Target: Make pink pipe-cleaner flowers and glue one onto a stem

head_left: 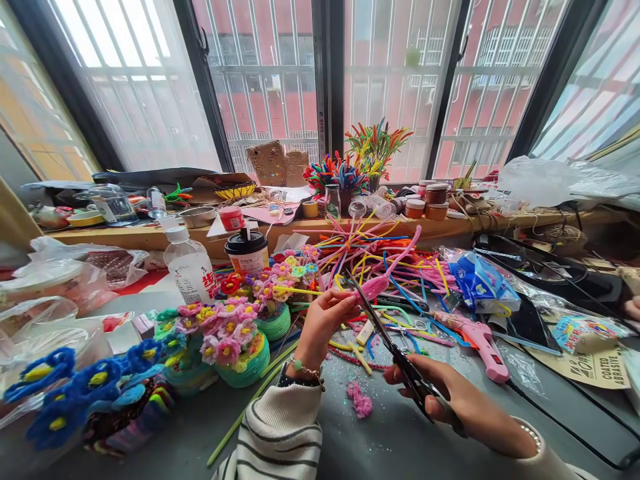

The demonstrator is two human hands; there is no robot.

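Pinched in the fingers of my left hand (327,317) is a pink pipe cleaner (375,288), bent into a loop with a long tail rising to the upper right. My right hand (445,387) grips a pair of black scissors (403,363) by the handles. Their long blades point up and left, and they cross in front of the pink piece close to my left fingertips; whether they touch it I cannot tell. On the grey table below lies a small crumpled pink fuzzy piece (359,400), with glitter specks around it.
Pink pipe-cleaner flowers (231,333) in green pots and blue flowers (100,380) stand to the left. A pink glue gun (483,343) lies on the right with its cord trailing. Loose pipe cleaners (345,247) pile up behind my hands. A bottle (187,267) and lidded cup (247,253) stand back left.
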